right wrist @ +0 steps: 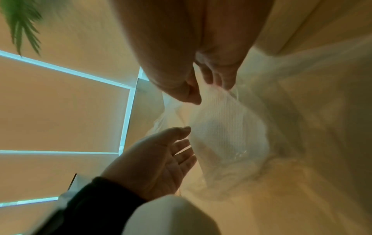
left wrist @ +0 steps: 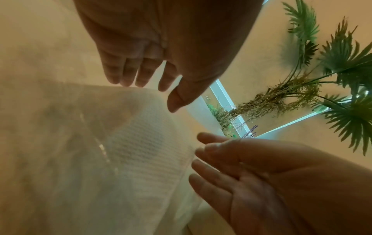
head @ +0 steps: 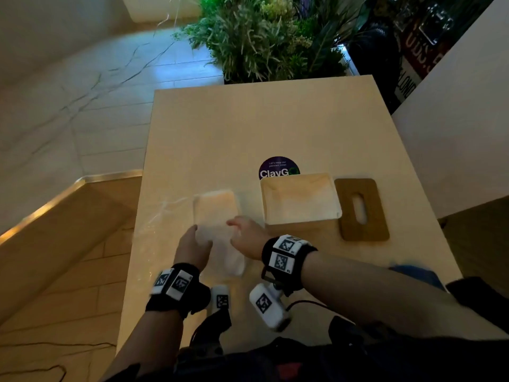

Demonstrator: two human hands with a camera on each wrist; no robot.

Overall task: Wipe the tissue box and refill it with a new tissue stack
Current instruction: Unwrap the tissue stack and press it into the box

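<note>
A white tissue stack in clear plastic wrap lies on the table, left of the open tissue box. The box's brown slotted lid lies flat to its right. My left hand is at the stack's near left side, fingers straight. My right hand is at its near right side, palm turned inward. In the left wrist view my left hand's fingertips touch the stack, and the right hand is spread beside it. The right wrist view shows the right hand over the wrap and the left hand open.
The pale wooden table has a round purple sticker behind the box. A blue cloth lies at the near right edge. Potted plants stand beyond the far edge, and a white wall rises on the right.
</note>
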